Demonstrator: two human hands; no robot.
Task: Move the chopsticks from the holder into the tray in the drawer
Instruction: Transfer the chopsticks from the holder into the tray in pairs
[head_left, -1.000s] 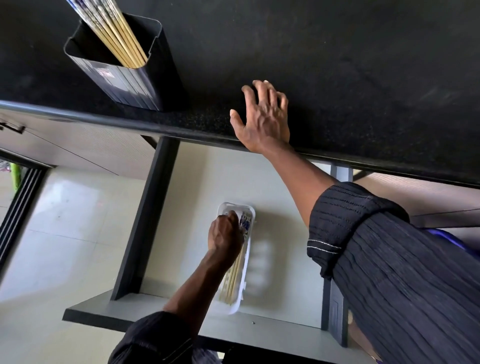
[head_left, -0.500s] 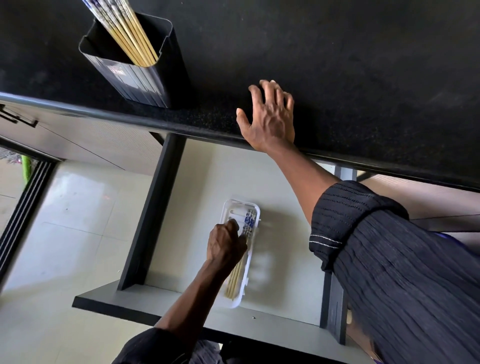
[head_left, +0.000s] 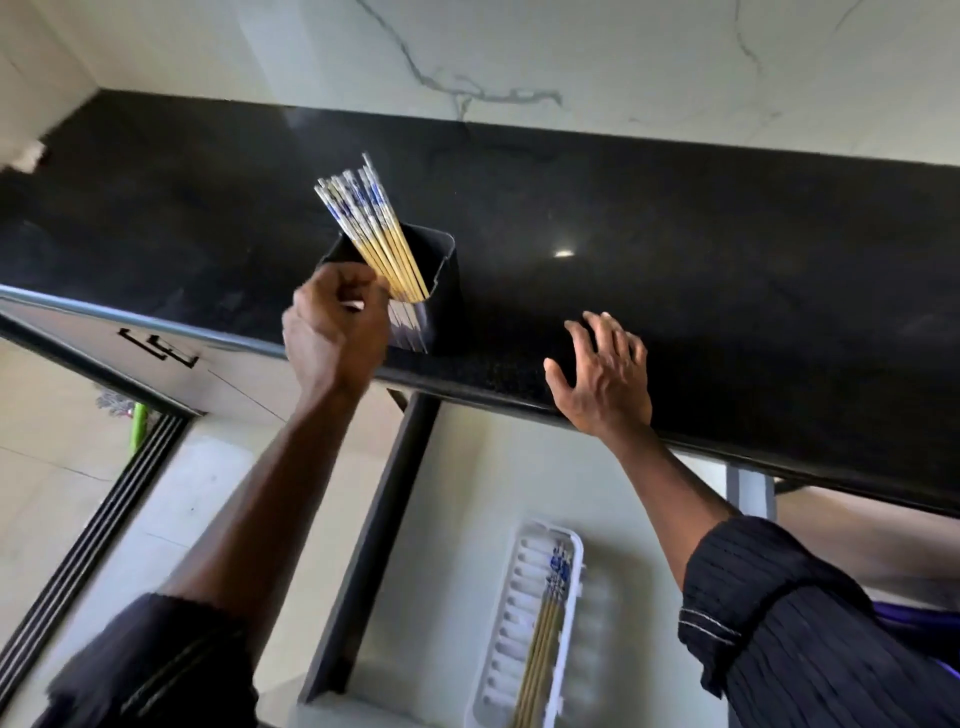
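Observation:
A black holder (head_left: 442, 296) stands near the front edge of the black countertop (head_left: 727, 249). Several yellow chopsticks (head_left: 363, 218) with blue-and-white tops lean out of it. My left hand (head_left: 332, 332) is raised in front of the holder, blurred, its curled fingertips at the base of those chopsticks; whether it pinches any cannot be told. Spread flat, my right hand (head_left: 602, 379) rests on the countertop's edge. Below, the open drawer (head_left: 467, 483) holds a white ribbed tray (head_left: 511, 597) with a few chopsticks (head_left: 545, 618) lying along its right side.
A dark drawer side wall (head_left: 379, 545) runs along the left of the open drawer. Tiled floor (head_left: 67, 493) and a black sliding track (head_left: 93, 530) lie to the left. A marbled wall (head_left: 467, 57) backs the counter.
My left hand left the tray in the drawer and rose to the holder on the counter. The view tilted upward. My right hand stayed on the counter edge.

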